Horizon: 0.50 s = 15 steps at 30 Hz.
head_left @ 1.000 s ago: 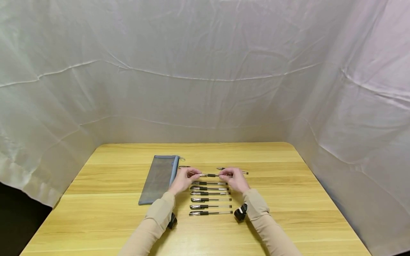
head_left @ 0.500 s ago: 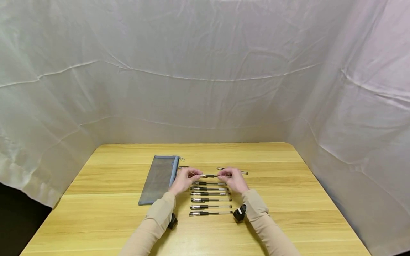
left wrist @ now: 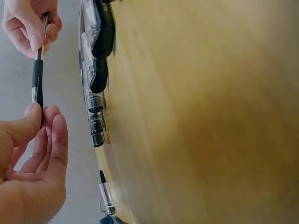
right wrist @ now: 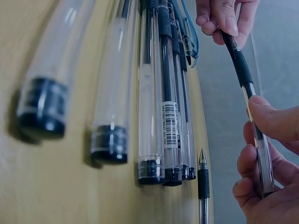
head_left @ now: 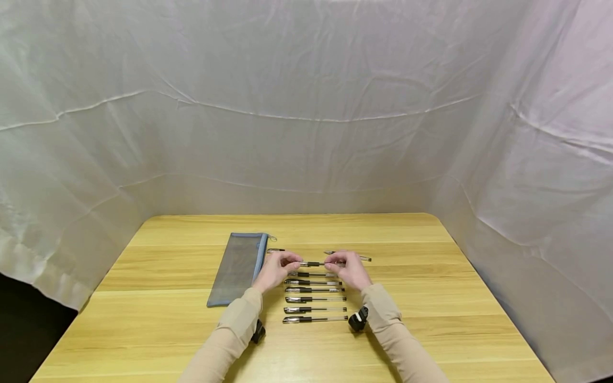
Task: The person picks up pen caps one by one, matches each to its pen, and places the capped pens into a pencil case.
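Note:
My left hand (head_left: pixel 275 270) pinches the cap end of a black gel pen (head_left: pixel 313 264) between thumb and fingers. My right hand (head_left: pixel 351 268) grips the clear barrel near its other end. The pen spans the two hands lengthwise, raised above the table in both wrist views. Its black rubber grip (right wrist: pixel 243 70) shows between the hands; the left fingers partly hide the cap. Just beyond the right hand lies an uncapped pen (right wrist: pixel 203 184) with its metal tip bare. A loose pen cap (head_left: pixel 275 250) is past the left hand, beside the pouch.
Several capped gel pens (head_left: pixel 315 319) lie in a parallel row on the wooden table (head_left: pixel 431 330), nearer the body than the held pen. Left of the hands lies a flat grey mesh zip pouch (head_left: pixel 234 268) with blue edging. Pale fabric (head_left: pixel 306 133) hangs around the table's back and sides.
The right hand has shifted slightly left toward the left hand, and the held pen has dipped a little. The left hand, the row of pens and the pouch look the same.

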Available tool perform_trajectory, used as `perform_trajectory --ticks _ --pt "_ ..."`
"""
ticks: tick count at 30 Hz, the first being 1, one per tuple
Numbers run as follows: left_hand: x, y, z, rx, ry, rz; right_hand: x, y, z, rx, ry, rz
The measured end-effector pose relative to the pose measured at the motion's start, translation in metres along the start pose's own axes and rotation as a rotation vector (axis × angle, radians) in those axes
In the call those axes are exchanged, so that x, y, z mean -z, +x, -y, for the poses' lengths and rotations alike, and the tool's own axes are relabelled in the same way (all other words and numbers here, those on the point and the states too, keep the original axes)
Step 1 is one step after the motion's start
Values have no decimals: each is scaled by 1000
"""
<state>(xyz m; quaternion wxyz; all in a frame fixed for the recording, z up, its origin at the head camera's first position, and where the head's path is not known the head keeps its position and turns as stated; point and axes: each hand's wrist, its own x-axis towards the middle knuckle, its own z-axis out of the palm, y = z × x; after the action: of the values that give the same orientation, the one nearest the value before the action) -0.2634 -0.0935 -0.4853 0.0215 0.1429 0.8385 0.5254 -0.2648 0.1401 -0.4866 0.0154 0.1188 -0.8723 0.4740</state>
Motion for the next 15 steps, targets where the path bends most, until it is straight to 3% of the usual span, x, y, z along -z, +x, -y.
perform_trajectory --ticks 15 --pt "-4 -2 -4 -25 -14 -30 4 0 -2 19 16 -12"
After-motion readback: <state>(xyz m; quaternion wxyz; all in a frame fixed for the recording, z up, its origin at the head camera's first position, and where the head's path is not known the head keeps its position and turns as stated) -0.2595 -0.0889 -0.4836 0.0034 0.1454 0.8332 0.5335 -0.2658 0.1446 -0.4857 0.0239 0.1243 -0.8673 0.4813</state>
